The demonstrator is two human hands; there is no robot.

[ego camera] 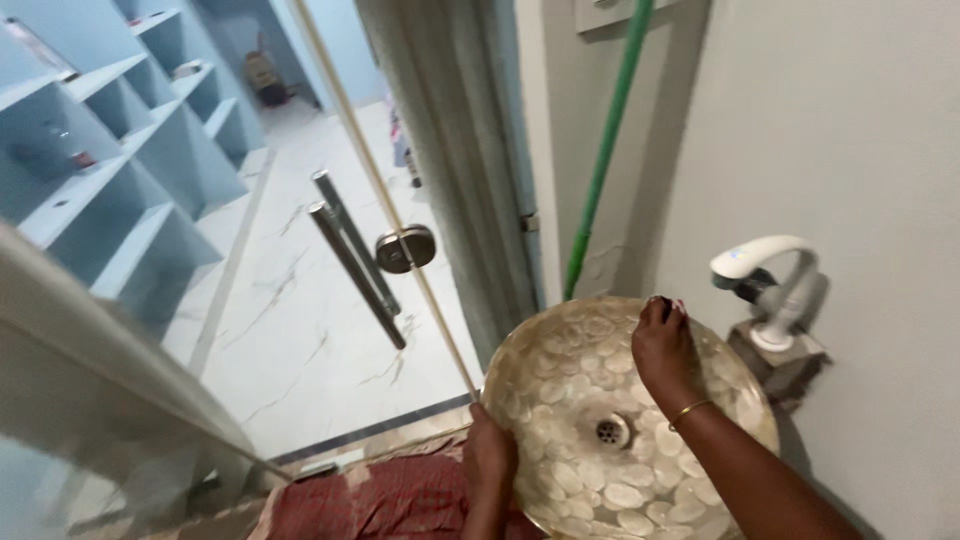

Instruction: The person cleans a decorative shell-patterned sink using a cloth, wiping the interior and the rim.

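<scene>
A round shell-patterned wash basin [570, 380] with a metal drain [611, 431] fills the lower right. My right hand [662, 345], with a gold bangle on the wrist, reaches across the bowl and grips its far rim. My left hand [490, 452] holds the near left rim of the basin. A white and grey tap [770, 275] stands on a stone block at the basin's right, against the wall.
A green pole [605, 150] leans in the wall corner behind the basin. A glass door with a long metal handle [355, 260] and round lock stands to the left. Blue shelves [110, 170] and a white marble floor [300, 330] lie beyond it. Red patterned cloth [380, 500] shows below.
</scene>
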